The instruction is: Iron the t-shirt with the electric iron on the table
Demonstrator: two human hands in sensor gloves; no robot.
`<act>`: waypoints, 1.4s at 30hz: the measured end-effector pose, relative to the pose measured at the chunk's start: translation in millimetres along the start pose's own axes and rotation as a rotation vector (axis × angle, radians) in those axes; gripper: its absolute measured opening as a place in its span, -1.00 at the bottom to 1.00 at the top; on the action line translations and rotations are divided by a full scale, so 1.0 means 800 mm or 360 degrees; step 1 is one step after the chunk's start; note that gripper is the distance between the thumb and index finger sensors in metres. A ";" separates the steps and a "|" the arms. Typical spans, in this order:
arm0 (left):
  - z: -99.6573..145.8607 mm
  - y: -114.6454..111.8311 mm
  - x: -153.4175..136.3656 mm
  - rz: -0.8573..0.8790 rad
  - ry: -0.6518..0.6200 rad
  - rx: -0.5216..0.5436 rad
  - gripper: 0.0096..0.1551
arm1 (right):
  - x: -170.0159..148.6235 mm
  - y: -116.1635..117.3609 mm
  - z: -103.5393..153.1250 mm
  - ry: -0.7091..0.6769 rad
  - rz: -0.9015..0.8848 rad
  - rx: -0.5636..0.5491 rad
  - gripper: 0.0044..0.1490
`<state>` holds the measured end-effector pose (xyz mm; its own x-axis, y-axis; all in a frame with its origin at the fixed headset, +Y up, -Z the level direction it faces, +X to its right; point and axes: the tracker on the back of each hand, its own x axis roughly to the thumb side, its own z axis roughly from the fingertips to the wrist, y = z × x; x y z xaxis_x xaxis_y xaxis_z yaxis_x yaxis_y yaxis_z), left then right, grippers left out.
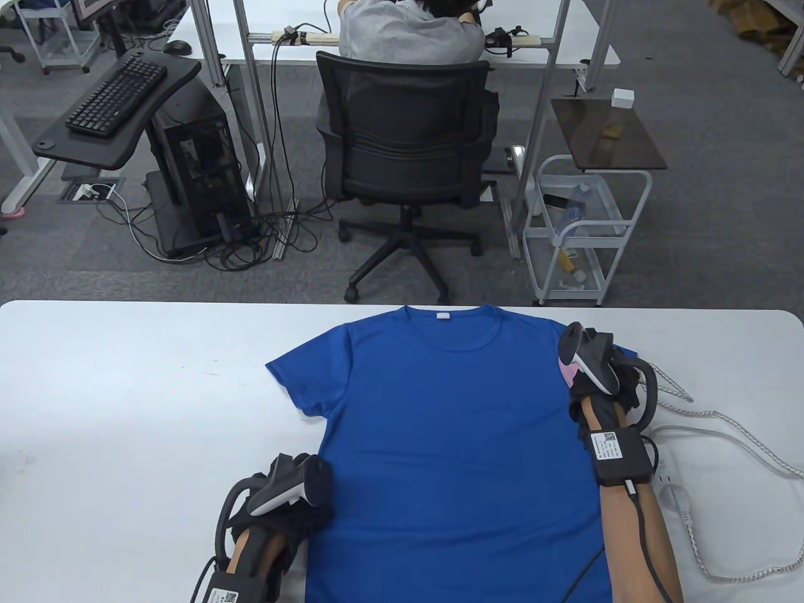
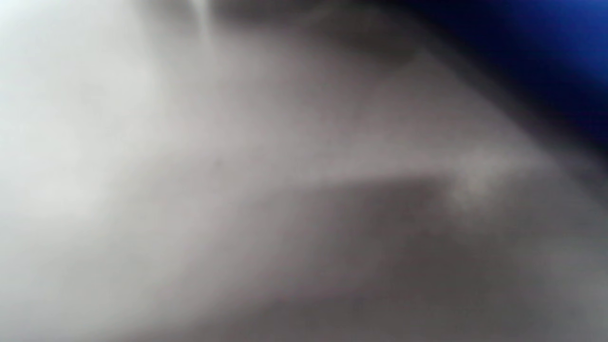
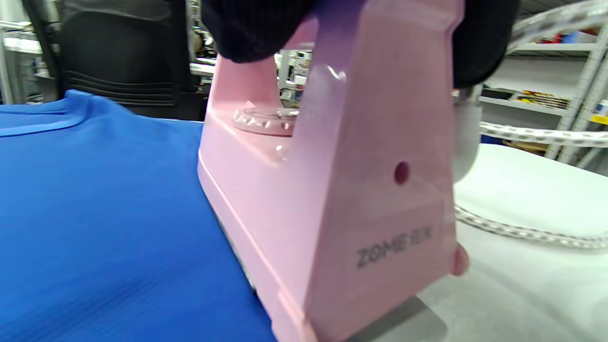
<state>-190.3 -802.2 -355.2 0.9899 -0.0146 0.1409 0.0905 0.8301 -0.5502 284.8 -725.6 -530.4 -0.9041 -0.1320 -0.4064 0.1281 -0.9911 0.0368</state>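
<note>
Blue knit fabric of the t-shirt (image 1: 452,427) lies spread flat, front up, on the white counter (image 1: 125,389), its collar toward the counter's far edge and its hem running off the near edge of the table view. The pink iron (image 3: 342,190) stands at the t-shirt's right shoulder, at the fabric's border, its body over the blue cloth and its heel toward the bare counter beside the t-shirt; in the table view only a sliver of pink shows beneath the glove. The right hand (image 1: 597,370) grasps the iron's handle from above, gloved fingers (image 3: 256,28) wrapped over the top of it, forearm stretched along the t-shirt's right side seam. The iron's white braided cord (image 1: 722,433) trails over the counter to the right of the t-shirt, looping toward the near edge. The left hand (image 1: 282,502) lies at the t-shirt's left side seam near the hem, touching or just beside the cloth; the tracker covers its fingers, and the left wrist view is blurred, so whether it is clenched or relaxed cannot be told. Left of the t-shirt a broad stretch of bare counter runs to the counter's left edge. Beyond the counter's far edge, behind the t-shirt's collar, a black office chair (image 1: 402,144) holds a seated person (image 1: 408,31).
</note>
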 end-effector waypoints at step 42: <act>0.009 0.000 -0.016 -0.0012 0.0055 -0.0024 -0.11 | -0.130 0.037 -0.044 0.0628 -0.1048 -0.0109 -0.22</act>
<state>-203.6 -798.1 -350.9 0.9923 -0.0403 0.1168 0.0995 0.8213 -0.5618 396.8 -740.3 -518.9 -0.5919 0.5139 -0.6209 -0.3495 -0.8578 -0.3769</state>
